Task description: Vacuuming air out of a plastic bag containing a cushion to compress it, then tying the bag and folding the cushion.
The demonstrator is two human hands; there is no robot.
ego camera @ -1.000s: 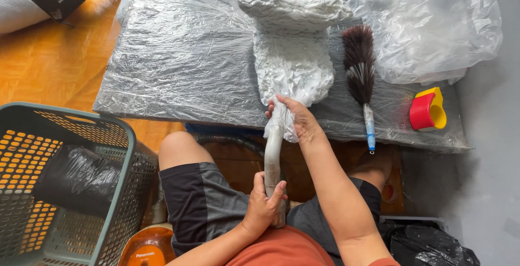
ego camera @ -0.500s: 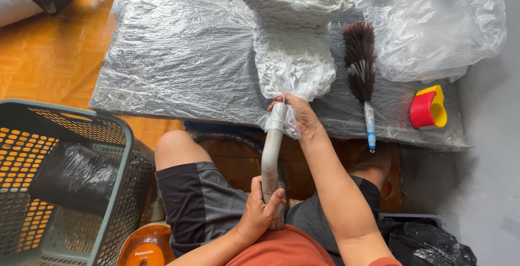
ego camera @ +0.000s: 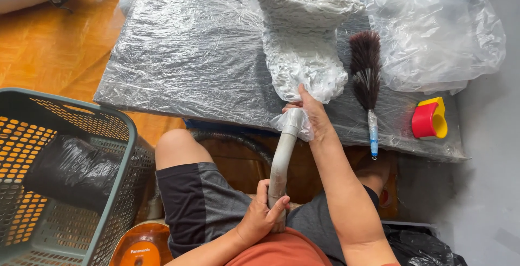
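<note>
Down on the floor, the person sat with bare knees drawn up before a low board wrapped in clear plastic film [ego camera: 189, 54]. Their left hand [ego camera: 264, 218] was curled tight around the lower end of a grey vacuum tube [ego camera: 281, 160], thumb and fingers closed on it just above the lap. The tube rose at a slight tilt toward the board's near edge. Up there the right hand [ego camera: 310, 115] was clamped around the tube's mouth, bunching the neck of a clear plastic bag [ego camera: 303, 49] against it; the bag lay shrunken and crinkled over something pale, stretching away across the board. Just to the right of the bag lay a dark feather duster [ego camera: 366, 76] with a pale blue handle, and near the board's right corner a red and yellow plastic piece [ego camera: 430, 118]. A loose heap of clear plastic [ego camera: 444, 33] sat beyond it. At the left stood a green laundry basket [ego camera: 103, 136] holding a black bag [ego camera: 70, 168].
</note>
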